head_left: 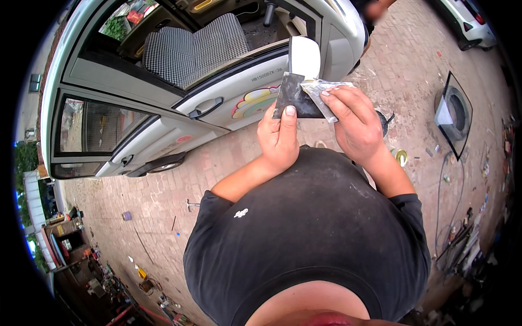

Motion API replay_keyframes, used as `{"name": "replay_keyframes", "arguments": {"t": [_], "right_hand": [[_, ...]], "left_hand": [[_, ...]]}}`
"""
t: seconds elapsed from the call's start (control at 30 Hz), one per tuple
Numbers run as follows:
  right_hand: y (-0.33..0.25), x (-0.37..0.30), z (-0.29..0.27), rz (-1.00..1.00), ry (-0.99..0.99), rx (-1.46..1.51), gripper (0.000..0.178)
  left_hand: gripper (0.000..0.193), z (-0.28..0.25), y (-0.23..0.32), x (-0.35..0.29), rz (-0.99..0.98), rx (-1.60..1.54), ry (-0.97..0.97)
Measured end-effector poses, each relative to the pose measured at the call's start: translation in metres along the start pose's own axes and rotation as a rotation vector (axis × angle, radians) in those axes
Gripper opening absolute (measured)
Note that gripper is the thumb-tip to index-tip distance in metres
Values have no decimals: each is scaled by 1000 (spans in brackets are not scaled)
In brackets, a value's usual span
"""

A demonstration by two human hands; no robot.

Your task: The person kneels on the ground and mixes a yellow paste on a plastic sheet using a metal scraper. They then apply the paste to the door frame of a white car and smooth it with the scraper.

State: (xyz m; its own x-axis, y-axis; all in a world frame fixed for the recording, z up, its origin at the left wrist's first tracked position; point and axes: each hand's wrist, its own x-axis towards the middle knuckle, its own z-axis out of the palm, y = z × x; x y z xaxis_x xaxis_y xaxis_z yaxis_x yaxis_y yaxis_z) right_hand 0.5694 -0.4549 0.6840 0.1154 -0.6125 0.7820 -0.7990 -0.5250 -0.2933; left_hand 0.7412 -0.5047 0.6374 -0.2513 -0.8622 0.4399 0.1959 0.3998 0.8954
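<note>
In front of my chest, my left hand (279, 133) grips a thin, dark flat square sheet (296, 96), with the thumb on its near face. The sheet is smudged with grey. My right hand (356, 117) pinches a crinkled, silvery clear plastic film (322, 93) between thumb and fingers. The film's left end lies against the sheet's right part, with a yellowish edge at its top. Whether the film is stuck to the sheet or only touching it, I cannot tell. Just beyond the sheet stands the van's white side mirror (305, 57).
A white van (217, 108) with open window space and a checked seat (196, 46) fills the left. On the brick paving to the right are a tyre (459, 114) behind a dark-edged glass pane, a tin (399, 157) and a cable. A person (375, 13) stands beyond the van.
</note>
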Motion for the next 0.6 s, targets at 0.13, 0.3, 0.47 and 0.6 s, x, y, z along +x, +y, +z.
{"name": "replay_keyframes", "arguments": {"t": [0.13,0.3,0.47,0.6], "right_hand": [[-3,2,-1,12,-18,-21,44],[0,0,2,4,14,-15,43],[-3,1,2,17,8,-23,42],[-3,1,3,24,14,-8,42]], "left_hand": [[27,3,1,-1,19,0,24],[26,6,2,0,24,-25,44],[27,1,-1,-1,13,-23,24],[27,1,-1,-3,5,-24,22]]}}
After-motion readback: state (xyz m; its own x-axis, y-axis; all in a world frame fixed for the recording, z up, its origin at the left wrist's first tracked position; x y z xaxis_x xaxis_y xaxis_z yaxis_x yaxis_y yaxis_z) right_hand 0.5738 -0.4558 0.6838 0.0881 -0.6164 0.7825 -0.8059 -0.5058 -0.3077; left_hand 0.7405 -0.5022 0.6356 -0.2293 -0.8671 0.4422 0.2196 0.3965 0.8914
